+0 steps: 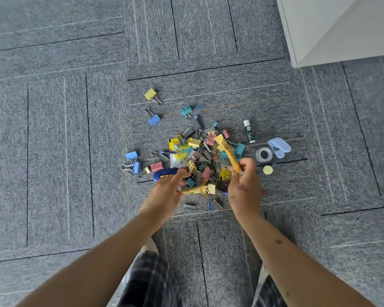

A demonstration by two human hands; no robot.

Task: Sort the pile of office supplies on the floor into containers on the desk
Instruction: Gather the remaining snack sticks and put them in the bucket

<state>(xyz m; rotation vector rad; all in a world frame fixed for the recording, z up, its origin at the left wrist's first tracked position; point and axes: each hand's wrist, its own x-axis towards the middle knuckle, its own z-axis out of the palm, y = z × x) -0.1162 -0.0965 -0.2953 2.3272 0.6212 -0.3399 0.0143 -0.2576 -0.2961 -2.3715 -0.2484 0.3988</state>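
Grey carpet [53, 129] is being worked over, the pile of office supplies [200, 156] lying just beyond both hands. A yellow tube [227, 151] is being pinched by the right hand [245, 189], a second tube [192, 191] apparently gripped by the left hand [164, 196]. Gathering seems under way; carrying to unseen desk containers is being called for.

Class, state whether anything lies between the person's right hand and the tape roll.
Nothing visible does: the tape roll lies on carpet just beyond the right hand. That hand, though, grips a yellow tube.
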